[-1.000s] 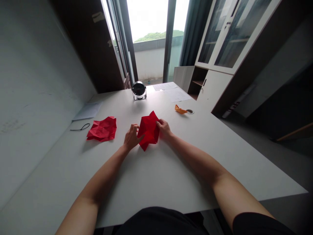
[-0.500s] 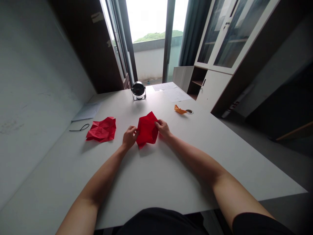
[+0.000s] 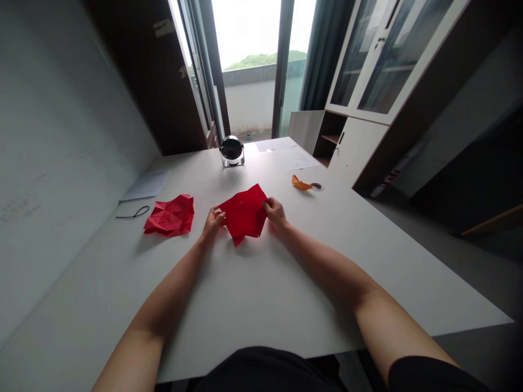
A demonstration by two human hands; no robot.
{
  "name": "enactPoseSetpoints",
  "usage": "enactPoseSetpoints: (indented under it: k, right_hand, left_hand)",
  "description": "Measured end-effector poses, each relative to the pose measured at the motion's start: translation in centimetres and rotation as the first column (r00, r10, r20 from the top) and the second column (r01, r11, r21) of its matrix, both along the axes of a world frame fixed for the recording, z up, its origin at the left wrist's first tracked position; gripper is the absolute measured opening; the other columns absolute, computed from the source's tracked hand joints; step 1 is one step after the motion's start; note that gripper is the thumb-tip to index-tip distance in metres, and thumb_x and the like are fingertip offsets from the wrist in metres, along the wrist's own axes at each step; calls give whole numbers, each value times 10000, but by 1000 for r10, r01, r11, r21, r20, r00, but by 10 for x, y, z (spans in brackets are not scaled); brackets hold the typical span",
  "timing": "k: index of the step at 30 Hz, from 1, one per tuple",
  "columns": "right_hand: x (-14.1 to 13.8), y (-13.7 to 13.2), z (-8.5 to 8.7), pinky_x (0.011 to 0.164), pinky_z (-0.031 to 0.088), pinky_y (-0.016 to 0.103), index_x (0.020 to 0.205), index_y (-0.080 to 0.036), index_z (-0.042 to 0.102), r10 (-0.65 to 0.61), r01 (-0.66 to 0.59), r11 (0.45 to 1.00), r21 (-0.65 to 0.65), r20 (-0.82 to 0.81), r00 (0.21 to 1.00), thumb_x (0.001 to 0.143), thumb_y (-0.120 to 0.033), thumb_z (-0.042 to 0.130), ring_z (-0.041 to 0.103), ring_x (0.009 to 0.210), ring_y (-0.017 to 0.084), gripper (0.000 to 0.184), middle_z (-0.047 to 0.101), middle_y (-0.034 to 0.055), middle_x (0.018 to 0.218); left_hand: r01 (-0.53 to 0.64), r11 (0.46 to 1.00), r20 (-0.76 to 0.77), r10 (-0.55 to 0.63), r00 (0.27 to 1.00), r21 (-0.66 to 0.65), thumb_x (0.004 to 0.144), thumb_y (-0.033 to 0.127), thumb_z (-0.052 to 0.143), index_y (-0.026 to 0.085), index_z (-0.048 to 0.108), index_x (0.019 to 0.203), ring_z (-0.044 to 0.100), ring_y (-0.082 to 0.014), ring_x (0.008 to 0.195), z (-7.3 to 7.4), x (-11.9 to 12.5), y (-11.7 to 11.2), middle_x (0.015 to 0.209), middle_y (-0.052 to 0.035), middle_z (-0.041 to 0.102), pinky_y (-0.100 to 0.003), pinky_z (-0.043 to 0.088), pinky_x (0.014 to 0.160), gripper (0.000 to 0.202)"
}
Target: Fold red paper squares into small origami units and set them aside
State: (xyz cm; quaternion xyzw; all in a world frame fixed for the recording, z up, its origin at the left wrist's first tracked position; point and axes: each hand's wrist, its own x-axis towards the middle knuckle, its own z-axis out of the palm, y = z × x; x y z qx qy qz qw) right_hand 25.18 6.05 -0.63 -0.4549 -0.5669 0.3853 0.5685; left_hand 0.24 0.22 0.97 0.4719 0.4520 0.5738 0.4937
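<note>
A creased sheet of red paper [image 3: 245, 215] is held just above the table, partly unfolded, with a pointed corner at the top and another hanging below. My left hand [image 3: 213, 222] pinches its left edge between thumb and fingers. Its right edge is gripped by my right hand [image 3: 276, 212], thumb on the near side. To the left of my left hand lies a second red paper [image 3: 170, 216], crumpled with fold lines and resting on the table.
The white table [image 3: 253, 305] carries a round black device on a metal stand [image 3: 232, 151], an orange folded paper boat [image 3: 301, 183] beside a cable hole [image 3: 316, 187], a black cable tie [image 3: 134, 213], and flat papers [image 3: 145, 186] at the left. More sheets [image 3: 296, 159] lie far right.
My left hand has moved left, drawing out the left side of the red paper so that it spreads wider. My right hand has shifted slightly right.
</note>
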Motion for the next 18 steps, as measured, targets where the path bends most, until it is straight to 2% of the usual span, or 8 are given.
enactPoseSetpoints:
  k: [2,5,8,10,12,14,16,18]
  right_hand:
    - [2,1,-1,532,362,256,729,-213,525,1,-1,1000,0,-11,1000,816,-498,587,433,587,133,305,523,-17,655]
    - [2,0,-1,531,371,256,754,-209,544,31,-31,1000,-5,-18,999,822,-497,587,448,588,134,299,548,-8,678]
    - [0,0,-2,532,379,257,768,-209,555,29,-29,1000,-11,-9,1000,820,-508,586,464,594,139,305,570,-1,690]
    - [0,0,-2,532,382,257,770,-208,556,22,-23,1000,-9,-19,1000,818,-508,585,465,592,138,306,571,-2,690]
    - [0,0,-1,532,385,256,774,-207,558,27,-27,1000,-14,-34,999,819,-508,582,466,590,135,305,574,-3,696]
    - [-1,0,0,537,391,255,779,-206,563,39,-40,999,-27,-31,999,815,-513,583,475,598,137,310,584,-1,704]
    - [-1,-1,0,545,398,257,783,-205,570,61,-62,997,-35,-21,998,810,-516,587,489,613,141,312,595,3,712]
    - [-2,-2,0,552,404,260,784,-204,571,85,-86,996,-35,-23,996,808,-511,591,497,620,144,309,598,4,717]
  left_hand:
    - [71,997,-41,-71,997,-11,795,418,699,188,562,1068,589,-112,687,0,2,0,882,-6,624,-226,480,638,382]
    - [94,996,-100,-95,990,-12,814,490,675,158,596,972,568,-108,647,2,3,-2,828,-16,629,-216,454,601,376]
    - [79,996,-130,-74,989,29,817,530,664,181,572,1124,609,-127,705,5,6,-6,958,-46,653,-239,484,629,474]
    - [81,994,-233,-63,970,70,800,522,691,206,536,1224,641,-157,785,6,9,-9,1041,-68,652,-261,506,660,551]
    - [71,992,-410,-21,912,106,767,495,735,223,535,1246,652,-191,830,5,11,-12,1052,-76,661,-274,506,663,585]
    - [44,988,-572,51,819,151,750,458,756,230,560,1227,648,-210,826,2,11,-13,1032,-80,678,-283,489,653,563]
    - [17,982,-660,114,743,190,778,432,725,220,606,1163,634,-213,788,-2,9,-12,988,-82,690,-291,467,645,456]
    - [-10,984,-682,133,720,180,834,440,644,190,654,1009,609,-205,720,-6,5,-8,884,-75,690,-291,438,616,306]
